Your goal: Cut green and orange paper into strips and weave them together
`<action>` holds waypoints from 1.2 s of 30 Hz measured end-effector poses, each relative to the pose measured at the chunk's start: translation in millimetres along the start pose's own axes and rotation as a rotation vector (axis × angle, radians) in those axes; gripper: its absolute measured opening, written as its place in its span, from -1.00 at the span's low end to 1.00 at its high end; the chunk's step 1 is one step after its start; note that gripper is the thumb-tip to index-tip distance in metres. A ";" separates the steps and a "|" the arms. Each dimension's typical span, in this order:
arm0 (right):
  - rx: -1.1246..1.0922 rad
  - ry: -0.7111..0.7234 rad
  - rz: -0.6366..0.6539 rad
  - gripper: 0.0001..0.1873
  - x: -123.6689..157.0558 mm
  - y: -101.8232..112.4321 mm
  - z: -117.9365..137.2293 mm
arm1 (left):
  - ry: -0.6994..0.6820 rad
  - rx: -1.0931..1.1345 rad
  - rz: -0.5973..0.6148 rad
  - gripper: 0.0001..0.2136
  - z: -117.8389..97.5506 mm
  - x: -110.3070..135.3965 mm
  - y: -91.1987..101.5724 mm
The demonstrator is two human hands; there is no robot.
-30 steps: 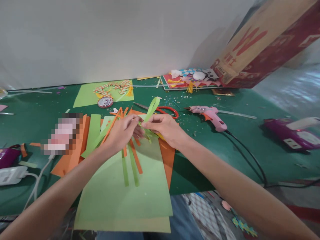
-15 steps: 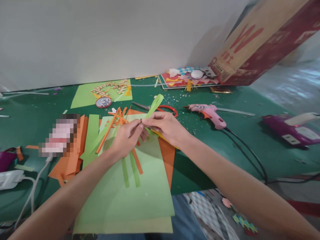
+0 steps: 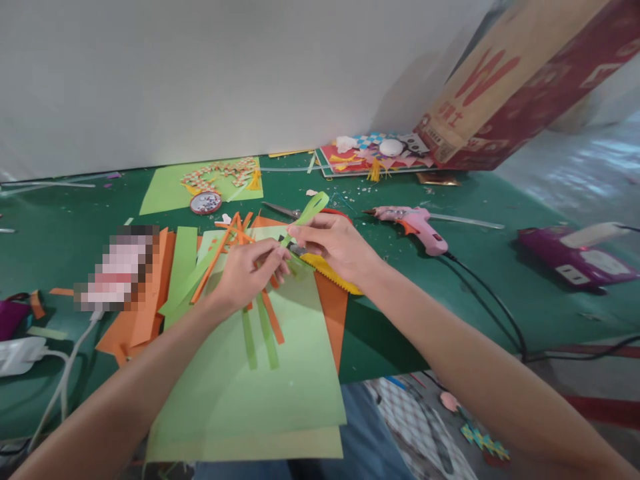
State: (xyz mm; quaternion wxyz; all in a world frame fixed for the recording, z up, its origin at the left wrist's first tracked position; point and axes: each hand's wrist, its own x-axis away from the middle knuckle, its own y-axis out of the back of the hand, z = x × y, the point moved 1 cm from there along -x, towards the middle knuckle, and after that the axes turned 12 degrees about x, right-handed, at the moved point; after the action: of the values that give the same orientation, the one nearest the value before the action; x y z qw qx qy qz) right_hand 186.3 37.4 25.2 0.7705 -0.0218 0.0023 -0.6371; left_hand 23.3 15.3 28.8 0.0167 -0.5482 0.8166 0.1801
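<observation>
My left hand (image 3: 249,270) and my right hand (image 3: 334,245) meet over a light green paper sheet (image 3: 260,387) on the green table (image 3: 70,233). Both pinch a bundle of green and orange paper strips (image 3: 263,330) that hangs down from them. A green strip loop (image 3: 310,210) sticks up from my right hand's fingers. Under my right hand lies a yellow serrated tool (image 3: 336,273) on an orange sheet (image 3: 333,313). More cut strips (image 3: 220,250) fan out to the left of my left hand.
A pink glue gun (image 3: 417,225) with a black cord (image 3: 495,307) lies to the right. Red-handled scissors (image 3: 287,212) sit behind my hands. A cardboard box (image 3: 505,80) leans at the back right, with a purple device (image 3: 575,257) at the right edge and a round bead tin (image 3: 205,203).
My hands have shifted slightly lower and nearer together; my left fingers slid along the strips. The green loop has tipped down toward the right, and the yellow tool now shows under my right hand.
</observation>
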 end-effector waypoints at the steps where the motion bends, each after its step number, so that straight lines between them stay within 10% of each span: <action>1: -0.002 0.000 -0.003 -0.65 0.1 0.5 0.2 | -0.002 -0.010 -0.006 -0.77 -0.1 0.1 0.4; 36: 0.029 -0.016 0.120 -0.65 2.4 -8.9 -3.5 | 0.180 0.409 0.142 -0.64 9.9 -6.9 1.0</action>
State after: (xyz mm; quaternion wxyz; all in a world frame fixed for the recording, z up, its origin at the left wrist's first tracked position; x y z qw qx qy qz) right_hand 177.9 33.2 22.1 0.8075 -0.0156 -0.0117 -0.5895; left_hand 23.5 24.8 21.4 0.0417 -0.4883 0.8708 -0.0383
